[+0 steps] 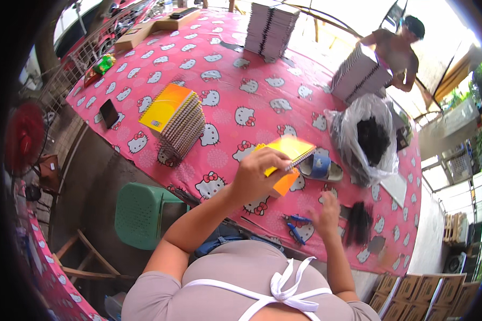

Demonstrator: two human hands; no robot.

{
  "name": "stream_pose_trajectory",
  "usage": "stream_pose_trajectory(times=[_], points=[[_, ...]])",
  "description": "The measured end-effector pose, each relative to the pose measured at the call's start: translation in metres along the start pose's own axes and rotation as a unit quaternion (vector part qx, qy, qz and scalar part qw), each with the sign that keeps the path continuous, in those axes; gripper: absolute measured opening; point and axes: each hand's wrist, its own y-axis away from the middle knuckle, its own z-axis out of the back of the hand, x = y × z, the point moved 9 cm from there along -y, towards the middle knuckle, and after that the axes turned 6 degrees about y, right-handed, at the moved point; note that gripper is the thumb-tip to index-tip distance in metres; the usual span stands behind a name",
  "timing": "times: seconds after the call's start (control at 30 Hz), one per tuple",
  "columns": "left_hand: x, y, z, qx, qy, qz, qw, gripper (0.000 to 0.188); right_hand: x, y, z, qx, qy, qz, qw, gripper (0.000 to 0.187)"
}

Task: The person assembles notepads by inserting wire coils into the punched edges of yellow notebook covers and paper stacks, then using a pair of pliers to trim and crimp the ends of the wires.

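My left hand (260, 170) grips a yellow spiral notebook (292, 147) by its near edge, raised above the table. Under it an orange notebook (285, 183) lies partly hidden. My right hand (325, 214), a little blurred, is over the table with fingers apart and nothing visible in it. Close to it lie blue-handled pliers (296, 229) and a bundle of thin black pieces (359, 222). A blue and grey slide sandal (321, 167) rests just beyond. To the left stands a tall stack of yellow spiral notebooks (174, 120).
A clear plastic bag (365, 142) with black contents sits at the right. Stacks of bound pages (271, 32) stand farther off, one beside another person (399, 53). A phone (109, 113) lies near the left edge; a green stool (138, 215) is below it.
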Motion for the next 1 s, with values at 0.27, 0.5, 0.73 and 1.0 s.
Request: stream_pose_trajectory(times=[0.27, 0.5, 0.73, 1.0], points=[[0.026, 0.061, -0.031, 0.048, -0.025, 0.019, 0.998, 0.019, 0.066, 0.037, 0.013, 0.023, -0.288, -0.066, 0.955, 0.044], [0.017, 0.056, -0.029, 0.041, -0.014, 0.035, 0.998, 0.021, 0.118, 0.004, 0.071, -0.053, -0.178, 0.025, 0.982, 0.044], [0.008, 0.053, -0.013, 0.020, 0.030, -0.022, 0.999, 0.019, 0.105, 0.015, -0.005, 0.247, -0.695, -0.193, 0.646, 0.035], [-0.041, -0.019, 0.149, -0.199, -0.060, -0.097, 0.973, 0.024, 0.047, 0.059, -0.013, 0.007, -0.081, -0.086, 0.993, 0.043]])
